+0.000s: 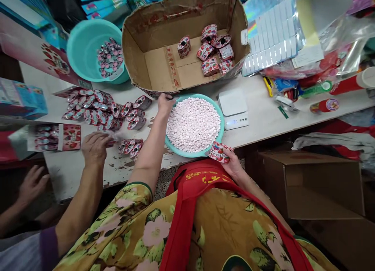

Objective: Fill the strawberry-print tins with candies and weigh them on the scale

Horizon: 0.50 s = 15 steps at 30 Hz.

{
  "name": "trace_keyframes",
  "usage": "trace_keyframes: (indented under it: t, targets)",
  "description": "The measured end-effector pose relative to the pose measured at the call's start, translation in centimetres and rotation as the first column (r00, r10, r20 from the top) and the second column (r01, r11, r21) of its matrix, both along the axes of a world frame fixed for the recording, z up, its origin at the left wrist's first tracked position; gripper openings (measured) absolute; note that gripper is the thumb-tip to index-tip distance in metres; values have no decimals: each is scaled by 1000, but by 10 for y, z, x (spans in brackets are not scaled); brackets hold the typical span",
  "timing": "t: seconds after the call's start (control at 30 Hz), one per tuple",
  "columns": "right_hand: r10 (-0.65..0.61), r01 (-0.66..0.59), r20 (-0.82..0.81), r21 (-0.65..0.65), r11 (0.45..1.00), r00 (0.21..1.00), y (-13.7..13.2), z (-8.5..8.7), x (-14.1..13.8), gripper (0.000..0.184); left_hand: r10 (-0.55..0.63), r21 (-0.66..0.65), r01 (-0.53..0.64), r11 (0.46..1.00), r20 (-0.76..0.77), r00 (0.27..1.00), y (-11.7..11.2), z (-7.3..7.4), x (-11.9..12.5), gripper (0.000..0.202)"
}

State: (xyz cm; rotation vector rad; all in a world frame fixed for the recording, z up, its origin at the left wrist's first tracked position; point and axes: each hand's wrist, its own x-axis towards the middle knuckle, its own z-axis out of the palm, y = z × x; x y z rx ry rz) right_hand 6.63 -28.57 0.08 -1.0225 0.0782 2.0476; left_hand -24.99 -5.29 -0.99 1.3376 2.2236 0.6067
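A turquoise basin (223, 124) full of small pale pink candies (193, 124) sits at the table's front edge. At its upper left rim is my left hand (165, 105), fingers curled and closed on the rim, just below the cardboard box. My right hand (233, 164) grips a strawberry-printed candy tin (219, 152) at the basin's lower right rim; its opening cannot be made out. Right of the basin stands a white digital scale (233, 104) with a lit display.
A cardboard box (158, 72) holding several printed tins stands behind the basin. Left are a turquoise tub (88, 32) of small lids and rows of tins (90, 107). A co-worker's hand (95, 146) works beside my left arm. Open cartons (322, 185) lie below right.
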Motion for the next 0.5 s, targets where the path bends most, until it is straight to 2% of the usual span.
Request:
trace_keyframes:
  t: [0.1, 0.17, 0.2, 0.3, 0.5]
  targets:
    - [47, -46, 57, -27, 999, 997, -11, -1, 11, 48, 24, 76, -13, 997, -149, 989, -28, 16, 8, 17]
    - [26, -21, 175, -25, 999, 984, -15, -1, 20, 45, -31, 141, 66, 988, -235, 971, -53, 25, 21, 14]
    - [-6, 8, 246, -7, 1000, 969, -14, 0, 24, 43, -105, 138, 141, 980, -240, 965, -63, 27, 28, 17]
    - [-113, 81, 396, 97, 992, 911, -4, 5, 32, 44, -369, 18, 377, 926, -161, 915, -80, 24, 51, 29]
    - [-188, 11, 550, 309, 951, 814, 32, 16, 26, 49, -459, -178, 429, 886, -203, 865, -78, 19, 100, 47]
